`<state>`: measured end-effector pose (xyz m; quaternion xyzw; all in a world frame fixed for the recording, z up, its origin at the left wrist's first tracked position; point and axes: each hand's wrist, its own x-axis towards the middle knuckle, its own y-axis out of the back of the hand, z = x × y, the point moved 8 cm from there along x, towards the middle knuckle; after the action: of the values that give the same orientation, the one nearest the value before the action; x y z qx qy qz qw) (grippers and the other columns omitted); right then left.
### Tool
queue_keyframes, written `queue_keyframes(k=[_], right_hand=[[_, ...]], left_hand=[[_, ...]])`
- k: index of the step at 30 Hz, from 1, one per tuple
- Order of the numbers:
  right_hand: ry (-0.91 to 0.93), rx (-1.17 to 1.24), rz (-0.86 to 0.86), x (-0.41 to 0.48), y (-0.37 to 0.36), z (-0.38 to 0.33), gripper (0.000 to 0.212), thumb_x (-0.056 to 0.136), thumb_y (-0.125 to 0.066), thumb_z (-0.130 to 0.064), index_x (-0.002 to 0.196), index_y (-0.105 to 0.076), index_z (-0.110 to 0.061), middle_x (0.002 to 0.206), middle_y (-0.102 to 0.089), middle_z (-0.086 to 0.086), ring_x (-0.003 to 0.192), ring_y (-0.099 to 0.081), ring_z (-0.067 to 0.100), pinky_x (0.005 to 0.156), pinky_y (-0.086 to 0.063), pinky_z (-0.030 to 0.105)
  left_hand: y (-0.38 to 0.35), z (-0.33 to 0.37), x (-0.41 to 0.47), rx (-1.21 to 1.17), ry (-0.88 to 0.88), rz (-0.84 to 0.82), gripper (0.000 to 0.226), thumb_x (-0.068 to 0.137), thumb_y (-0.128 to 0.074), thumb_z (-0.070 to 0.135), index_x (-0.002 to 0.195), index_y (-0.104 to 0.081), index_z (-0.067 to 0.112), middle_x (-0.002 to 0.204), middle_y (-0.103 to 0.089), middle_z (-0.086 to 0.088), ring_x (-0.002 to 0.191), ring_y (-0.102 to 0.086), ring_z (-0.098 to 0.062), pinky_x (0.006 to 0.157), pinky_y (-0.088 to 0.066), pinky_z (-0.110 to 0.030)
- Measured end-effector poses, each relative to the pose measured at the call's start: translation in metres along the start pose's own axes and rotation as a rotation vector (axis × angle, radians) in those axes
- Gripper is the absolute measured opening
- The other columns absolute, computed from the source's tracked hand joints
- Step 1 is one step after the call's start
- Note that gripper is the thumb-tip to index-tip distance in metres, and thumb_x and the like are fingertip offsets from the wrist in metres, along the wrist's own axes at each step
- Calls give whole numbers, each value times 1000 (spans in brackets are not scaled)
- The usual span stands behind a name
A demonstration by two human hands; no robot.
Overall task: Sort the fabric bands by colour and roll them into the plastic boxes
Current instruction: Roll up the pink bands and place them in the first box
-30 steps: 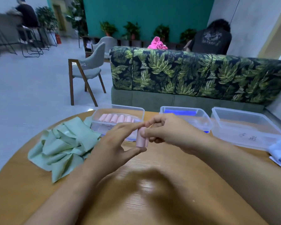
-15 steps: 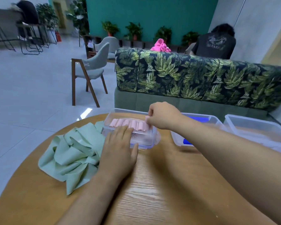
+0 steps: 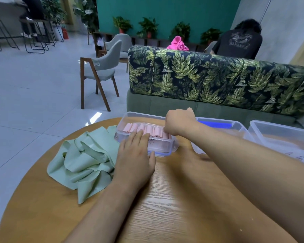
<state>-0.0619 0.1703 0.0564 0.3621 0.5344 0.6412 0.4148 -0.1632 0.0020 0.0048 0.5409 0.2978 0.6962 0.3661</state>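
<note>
While both bare forearms reach across the round wooden table (image 3: 165,199), the left hand (image 3: 135,155) lies flat with straight fingers, its tips resting on the near rim of a clear box (image 3: 162,147) and holding nothing. Just left of that hand, loose green bands (image 3: 84,160) lie heaped on the table. Inside the box, pink rolls (image 3: 147,129) sit side by side in a row. The right hand (image 3: 180,122) curls down over the row's right end; its fingertips are hidden, so I cannot tell whether it grips a roll. To the right stand a second box (image 3: 235,122) holding a blue band (image 3: 214,124), then a third box (image 3: 277,132). Beyond are a leaf-print sofa (image 3: 218,79), a grey chair (image 3: 102,71) and a person (image 3: 239,42) in black.
</note>
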Motion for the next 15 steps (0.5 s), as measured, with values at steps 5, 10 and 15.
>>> queue_keyframes(k=[5,10,15], right_hand=[[72,-227,172,-2,-2,-12,31,94,-60,-30,71,-41,-24,69,-43,-6,90,-41,25,81,-24,42],[140,-194,187,-3,4,-15,11,91,-63,-32,84,-62,-24,70,-50,-7,91,-49,24,81,-24,41],[147,-139,-2,-7,6,-8,21,91,-50,-29,77,-63,-22,77,-59,-3,102,-52,28,121,-16,57]], left_hand=[[-1,0,0,12,0,3,60,81,-64,37,134,-68,9,141,-66,-12,133,-61,-32,108,-50,-47],[-2,1,0,15,-7,4,61,80,-64,36,135,-67,9,143,-66,-13,133,-61,-33,108,-50,-48],[-4,0,0,-13,-7,8,61,82,-61,34,137,-65,8,145,-64,-14,137,-58,-33,111,-49,-49]])
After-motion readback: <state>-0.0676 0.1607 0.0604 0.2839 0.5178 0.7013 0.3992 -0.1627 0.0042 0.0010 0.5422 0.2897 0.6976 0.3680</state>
